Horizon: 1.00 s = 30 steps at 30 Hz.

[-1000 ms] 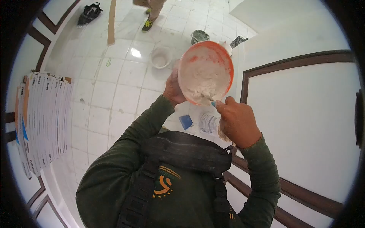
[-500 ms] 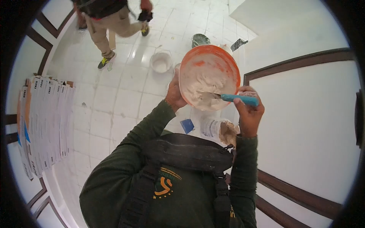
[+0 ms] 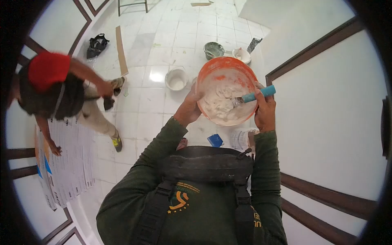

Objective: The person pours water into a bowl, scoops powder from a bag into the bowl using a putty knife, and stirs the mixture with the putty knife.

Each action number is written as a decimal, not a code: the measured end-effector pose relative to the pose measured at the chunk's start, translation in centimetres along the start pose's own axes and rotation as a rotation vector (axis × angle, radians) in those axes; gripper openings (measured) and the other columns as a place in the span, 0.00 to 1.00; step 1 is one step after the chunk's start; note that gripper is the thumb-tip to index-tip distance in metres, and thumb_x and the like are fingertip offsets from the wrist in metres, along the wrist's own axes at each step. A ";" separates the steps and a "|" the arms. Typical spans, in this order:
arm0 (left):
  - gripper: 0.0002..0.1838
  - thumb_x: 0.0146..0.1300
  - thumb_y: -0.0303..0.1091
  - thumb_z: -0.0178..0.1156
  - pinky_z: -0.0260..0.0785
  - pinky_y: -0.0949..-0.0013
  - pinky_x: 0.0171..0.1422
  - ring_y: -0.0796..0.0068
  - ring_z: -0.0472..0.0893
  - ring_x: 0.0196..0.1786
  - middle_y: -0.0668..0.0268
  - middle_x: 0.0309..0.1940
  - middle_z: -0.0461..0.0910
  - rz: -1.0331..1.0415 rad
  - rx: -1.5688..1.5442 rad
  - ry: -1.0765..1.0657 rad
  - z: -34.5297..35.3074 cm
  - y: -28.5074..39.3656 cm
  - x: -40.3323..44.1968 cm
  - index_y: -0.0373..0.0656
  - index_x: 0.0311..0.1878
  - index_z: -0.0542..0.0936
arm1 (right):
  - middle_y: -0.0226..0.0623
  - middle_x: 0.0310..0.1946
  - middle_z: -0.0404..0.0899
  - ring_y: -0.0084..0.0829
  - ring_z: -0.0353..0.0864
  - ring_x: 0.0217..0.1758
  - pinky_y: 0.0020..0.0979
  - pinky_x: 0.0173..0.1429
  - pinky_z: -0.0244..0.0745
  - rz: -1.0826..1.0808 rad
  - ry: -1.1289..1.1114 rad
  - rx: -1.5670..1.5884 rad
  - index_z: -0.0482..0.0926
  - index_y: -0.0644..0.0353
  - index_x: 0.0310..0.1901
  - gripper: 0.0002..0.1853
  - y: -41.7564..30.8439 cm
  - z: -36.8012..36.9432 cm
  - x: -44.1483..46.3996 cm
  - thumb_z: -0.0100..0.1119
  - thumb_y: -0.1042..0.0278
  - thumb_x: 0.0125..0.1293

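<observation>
An orange bowl point(image 3: 210, 65) is held up in front of me, coated inside with thick off-white paste point(image 3: 222, 107). My left hand point(image 3: 188, 107) grips its left side, fingers under and around the wall. On the right side, my right hand point(image 3: 265, 109) is closed at the rim and around the turquoise handle of a trowel point(image 3: 261, 93). The trowel's metal blade dips into the paste and is partly covered. Below the bowl, a blue flat scraper-like piece point(image 3: 215, 140) lies on the tiles beside a white bag or tub point(image 3: 241, 139), partly hidden by my right arm.
A white bucket point(image 3: 176, 79), a dark bucket point(image 3: 213, 50) and a white bowl point(image 3: 241, 55) stand on the tiled floor ahead. At left, a person in a red cap point(image 3: 48, 71) walks beside stacked long boxes point(image 3: 75, 163). A panelled wall point(image 3: 322, 122) runs along my right.
The other person has come from the far left to close beside the boxes. My right hand has shifted to the bowl's rim, and the trowel handle now tilts upward to the right.
</observation>
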<state>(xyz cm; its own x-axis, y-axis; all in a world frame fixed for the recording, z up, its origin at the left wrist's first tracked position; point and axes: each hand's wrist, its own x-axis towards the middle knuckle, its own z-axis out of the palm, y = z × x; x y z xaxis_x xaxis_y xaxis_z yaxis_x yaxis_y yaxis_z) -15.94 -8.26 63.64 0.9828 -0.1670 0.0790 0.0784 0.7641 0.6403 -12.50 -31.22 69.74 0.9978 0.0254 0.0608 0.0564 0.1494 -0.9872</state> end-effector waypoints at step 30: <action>0.32 0.75 0.57 0.33 0.70 0.63 0.65 0.67 0.75 0.61 0.59 0.61 0.72 -0.167 -0.034 0.214 0.7 -0.2 1.6 0.40 0.67 0.63 | 0.43 0.33 0.82 0.31 0.82 0.38 0.30 0.45 0.76 -0.333 -0.615 -0.531 0.79 0.66 0.34 0.09 -0.9 3.0 -3.5 0.61 0.80 0.49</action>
<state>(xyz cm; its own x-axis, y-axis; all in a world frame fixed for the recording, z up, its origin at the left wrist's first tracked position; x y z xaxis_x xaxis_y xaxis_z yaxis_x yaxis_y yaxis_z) -14.50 -9.17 64.19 0.9685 -0.1597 -0.1911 0.2443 0.7583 0.6044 -16.13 -28.46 70.87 0.7403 0.6132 0.2757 0.5024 -0.2321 -0.8329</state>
